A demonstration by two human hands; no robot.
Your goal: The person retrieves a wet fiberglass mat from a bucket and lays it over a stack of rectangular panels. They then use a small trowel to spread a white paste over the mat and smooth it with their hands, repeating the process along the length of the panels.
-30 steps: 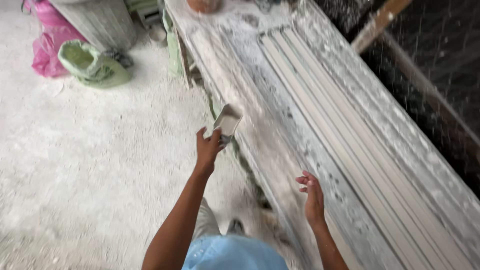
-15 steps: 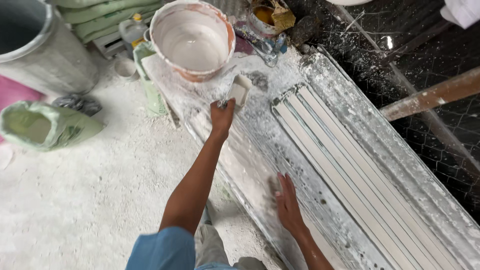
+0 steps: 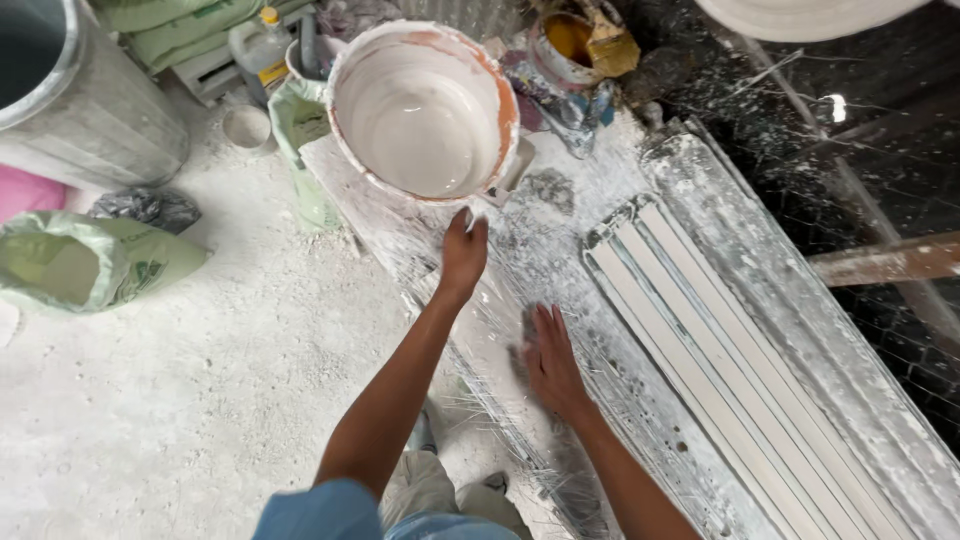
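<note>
White slurry, plaster-like, filled the bucket (image 3: pixel 420 110) roughly halfway; the bucket stood at the far end of the plaster-crusted bench (image 3: pixel 560 250), its rim smeared orange-brown. Left hand (image 3: pixel 463 252) reached to the near rim, fingers extended and close together, touching or just short of it; whether anything was gripped could not be told. Right hand (image 3: pixel 549 358) lay open, palm down, flat on the bench surface beside the long ribbed white moulding (image 3: pixel 720 370).

Handling, judged: bucket heavy with wet contents, liable to slop; walls probably slick with slurry, so best taken by the rim with both hands or by a handle, if present — none was clearly seen. Moulding stiff but brittle, best supported along its length.

Nearby: grey metal drum (image 3: pixel 70 90), green sack (image 3: pixel 90 262), small paint tin (image 3: pixel 572 40).
</note>
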